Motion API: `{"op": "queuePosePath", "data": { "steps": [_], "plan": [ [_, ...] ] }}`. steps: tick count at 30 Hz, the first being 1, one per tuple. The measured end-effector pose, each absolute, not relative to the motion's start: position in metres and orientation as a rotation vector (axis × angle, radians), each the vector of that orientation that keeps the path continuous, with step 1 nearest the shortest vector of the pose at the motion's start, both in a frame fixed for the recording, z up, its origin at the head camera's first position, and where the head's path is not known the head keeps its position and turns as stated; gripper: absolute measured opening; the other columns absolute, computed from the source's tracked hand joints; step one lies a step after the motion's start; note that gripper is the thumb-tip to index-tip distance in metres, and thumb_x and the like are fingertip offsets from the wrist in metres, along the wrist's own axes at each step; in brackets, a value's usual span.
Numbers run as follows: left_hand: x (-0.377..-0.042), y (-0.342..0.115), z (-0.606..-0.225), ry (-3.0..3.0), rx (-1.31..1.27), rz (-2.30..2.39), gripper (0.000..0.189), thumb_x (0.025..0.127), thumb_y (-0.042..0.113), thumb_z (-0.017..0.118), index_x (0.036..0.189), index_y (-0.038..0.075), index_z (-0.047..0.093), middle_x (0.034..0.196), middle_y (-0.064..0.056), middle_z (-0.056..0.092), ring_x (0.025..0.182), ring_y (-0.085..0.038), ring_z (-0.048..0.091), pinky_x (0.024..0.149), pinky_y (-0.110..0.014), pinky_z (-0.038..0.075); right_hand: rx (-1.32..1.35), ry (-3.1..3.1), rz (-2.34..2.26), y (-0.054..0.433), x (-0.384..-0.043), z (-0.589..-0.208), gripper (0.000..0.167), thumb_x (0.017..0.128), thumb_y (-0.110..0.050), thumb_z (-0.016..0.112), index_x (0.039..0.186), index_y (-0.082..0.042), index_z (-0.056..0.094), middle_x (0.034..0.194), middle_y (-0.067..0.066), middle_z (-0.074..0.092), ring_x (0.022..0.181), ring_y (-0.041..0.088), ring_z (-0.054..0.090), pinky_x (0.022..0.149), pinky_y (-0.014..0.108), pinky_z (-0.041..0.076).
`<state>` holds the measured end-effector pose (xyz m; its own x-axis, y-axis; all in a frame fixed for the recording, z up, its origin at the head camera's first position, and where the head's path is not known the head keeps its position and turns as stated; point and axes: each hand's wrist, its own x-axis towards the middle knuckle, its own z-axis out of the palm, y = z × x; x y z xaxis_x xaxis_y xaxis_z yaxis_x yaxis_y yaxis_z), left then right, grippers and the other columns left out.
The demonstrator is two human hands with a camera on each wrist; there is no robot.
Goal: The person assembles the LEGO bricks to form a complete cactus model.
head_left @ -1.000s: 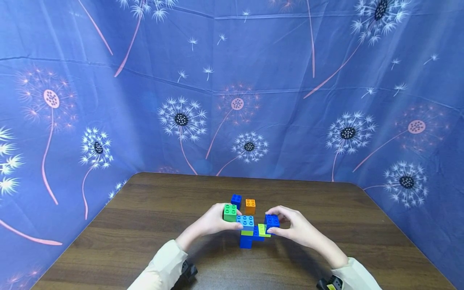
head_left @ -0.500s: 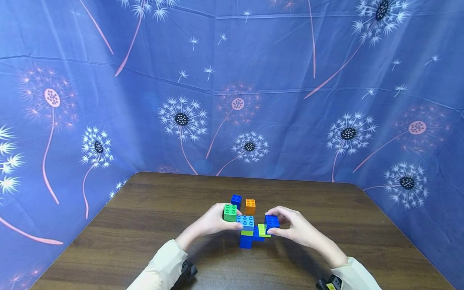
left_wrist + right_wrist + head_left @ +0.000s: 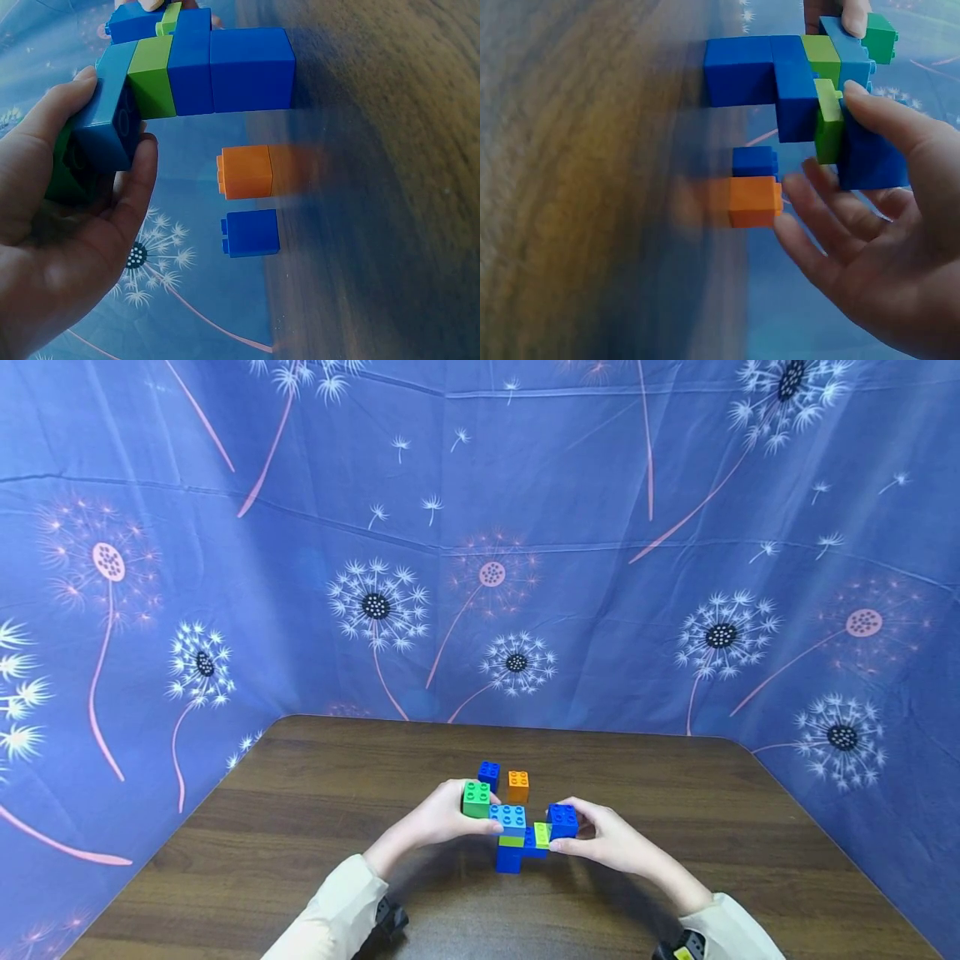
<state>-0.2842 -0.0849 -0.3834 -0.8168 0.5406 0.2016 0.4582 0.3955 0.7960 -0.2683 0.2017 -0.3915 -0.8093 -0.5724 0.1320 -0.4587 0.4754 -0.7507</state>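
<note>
Left hand (image 3: 441, 817): pinching the light blue plastic studded brick (image 3: 507, 820), thumb on the near side, fingers round the far side. Bright green four-stud plastic brick (image 3: 476, 799) is right at that hand, standing higher than the light blue one and off its left end.

Under the light blue brick, just right of the left hand, we see the column: lime green plastic brick (image 3: 152, 79), then a dark blue plastic brick (image 3: 191, 64) reaching toward the right hand, then the lowest dark blue plastic brick (image 3: 253, 71), upright on the dark brown wood-grain bench (image 3: 337, 760).

Right hand (image 3: 615, 839): pinching the dark blue four-stud plastic cube (image 3: 562, 820), thumb at the near edge by the joint, fingers curled behind; the last fingers sit loosely apart. Just left of that hand, a thin lime green plastic brick (image 3: 827, 124) joins the cube to the reaching dark blue brick. So our assembly sits between the two hands.

Beyond the left hand: loose dark blue plastic brick (image 3: 489, 772), partly hidden by the green one in the head view. Beside it, past the gap between our hands: orange four-stud plastic brick (image 3: 518, 787). Both upright, apart from the assembly. Blue dandelion-print cloth (image 3: 600, 485) behind.
</note>
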Motion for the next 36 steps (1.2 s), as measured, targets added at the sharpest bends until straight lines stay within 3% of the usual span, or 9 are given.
{"op": "queuePosePath", "data": {
  "steps": [17, 28, 36],
  "plan": [
    [-0.285, -0.084, -0.383, 2.546, 0.926, 1.425, 0.029, 0.078, 0.026, 0.076, 0.099, 0.008, 0.067, 0.077, 0.002, 0.065, 0.063, -0.004, 0.051, 0.058, -0.021, 0.045, -0.860, 2.555, -1.337, 0.199, -0.271, -0.405, 0.036, 0.086, -0.025, 0.068, 0.114, -0.004, 0.057, 0.090, 0.002, 0.066, 0.079, 0.006, 0.059, 0.069, 0.023, 0.050],
    [-0.268, -0.082, -0.363, 2.547, 0.931, 1.431, 0.026, 0.080, 0.012, 0.074, 0.100, -0.002, 0.065, 0.077, -0.004, 0.064, 0.061, -0.003, 0.048, 0.057, -0.020, 0.043, -0.878, 2.550, -1.361, 0.199, -0.274, -0.409, 0.033, 0.085, -0.022, 0.069, 0.111, -0.005, 0.058, 0.088, 0.002, 0.065, 0.075, 0.006, 0.058, 0.067, 0.024, 0.049],
    [-0.283, -0.083, -0.382, 2.554, 0.921, 1.423, 0.029, 0.080, 0.023, 0.075, 0.101, 0.006, 0.067, 0.078, 0.000, 0.065, 0.063, -0.003, 0.050, 0.058, -0.020, 0.044, -0.864, 2.560, -1.362, 0.199, -0.274, -0.410, 0.035, 0.085, -0.023, 0.070, 0.112, -0.005, 0.058, 0.088, 0.002, 0.066, 0.076, 0.006, 0.058, 0.068, 0.023, 0.050]
  ]
}}
